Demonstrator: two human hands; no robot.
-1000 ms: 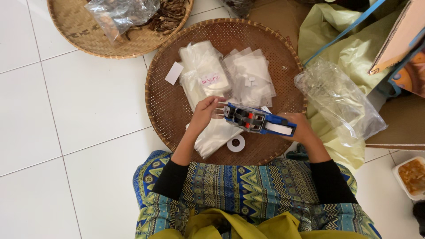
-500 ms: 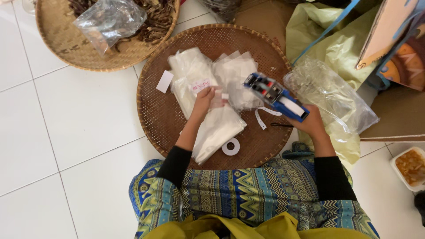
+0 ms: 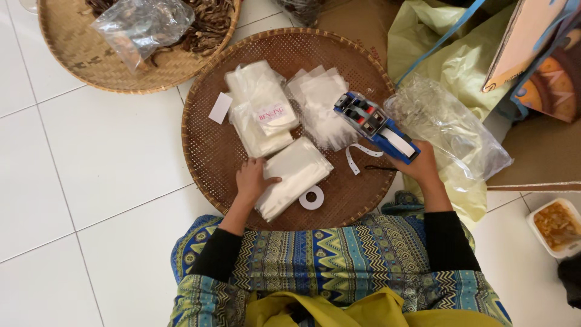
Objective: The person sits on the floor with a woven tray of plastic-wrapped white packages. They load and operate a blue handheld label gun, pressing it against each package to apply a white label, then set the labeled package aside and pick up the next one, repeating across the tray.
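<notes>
My right hand (image 3: 419, 166) grips a blue label gun (image 3: 376, 125) over the right rim of a round woven tray (image 3: 206, 145); a white label strip (image 3: 358, 154) trails from it. My left hand (image 3: 251, 180) lies flat on the near stack of clear plastic pouches (image 3: 293, 175), at its left end. A second stack of pouches with a pink-printed label (image 3: 261, 115) sits further back on the tray, and loose pouches (image 3: 321, 100) lie to its right. A small white label roll (image 3: 311, 197) rests near the tray's front edge.
A second woven tray (image 3: 85, 57) at the back left holds dried brown pieces and a clear bag (image 3: 142, 24). A crumpled clear bag (image 3: 448, 130) and yellow-green bags lie to the right. A white tub of food (image 3: 557, 225) stands at the far right. White floor tiles spread left.
My right hand swung the label gun from the tray's middle out to its right edge. My left hand slid from the labelled stack down onto the near stack.
</notes>
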